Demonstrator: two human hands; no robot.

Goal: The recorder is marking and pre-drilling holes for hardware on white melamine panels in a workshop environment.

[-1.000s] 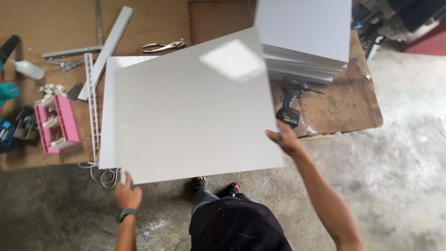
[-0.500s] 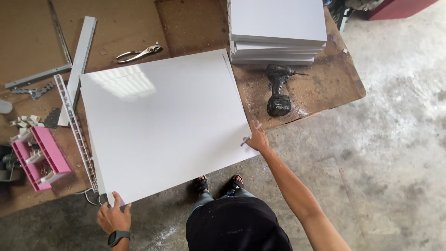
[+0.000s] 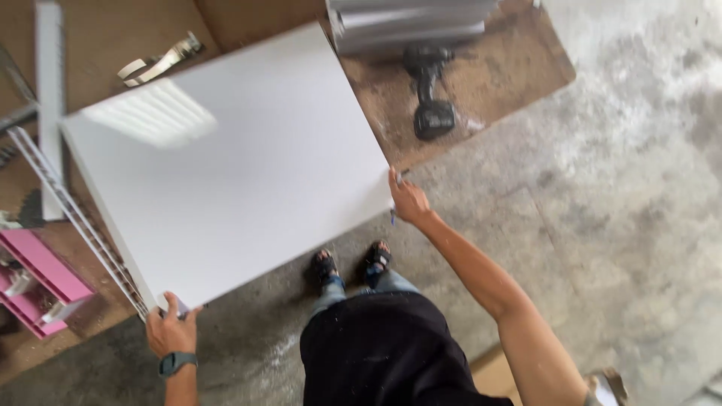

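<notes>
a large white panel (image 3: 226, 165) lies flat over the brown worktop (image 3: 481, 83), its near edge jutting out past the worktop's edge toward the person. the left hand (image 3: 171, 331) is closed around the panel's near left corner, fingers curled up over the edge, a dark watch on the wrist below. the right hand (image 3: 408, 199) grips the near right corner, thumb on the top face and fingers tucked under (the fingertips themselves are hidden). so the panel spans between the two hands, one at each end of its near edge.

beyond the panel's far right corner sits a stack of white panels (image 3: 410, 22), and just in front of that stack a black cordless drill (image 3: 430, 90) lies on the worktop. a pair of metal snips (image 3: 158, 64) lies past the far edge. a slim white perforated rail (image 3: 75, 218) runs along the panel's left edge, a pink tool (image 3: 37, 282) lies left of it, and a white strip (image 3: 50, 98) runs further back.
</notes>
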